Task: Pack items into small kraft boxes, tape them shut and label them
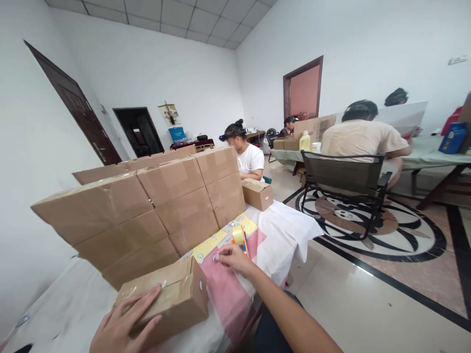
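Note:
My left hand (127,321) lies with fingers spread on top of a taped cardboard box (180,304). A small white label shows on the box's right end. Beyond that end, my right hand (233,259) is raised over the pink cloth with thumb and fingertips pinched together. A tiny pale bit shows at the fingertips, too small to name. Just behind the right hand stands a tape dispenser (245,242) in orange and blue, carrying a roll of yellowish tape (237,234).
Stacked cardboard boxes (184,201) form a wall across the table. Another box (259,193) stands at its right end, near a person in white (250,159). A white cloth (283,220) hangs over the table edge. At right, someone sits in a folding chair (342,176).

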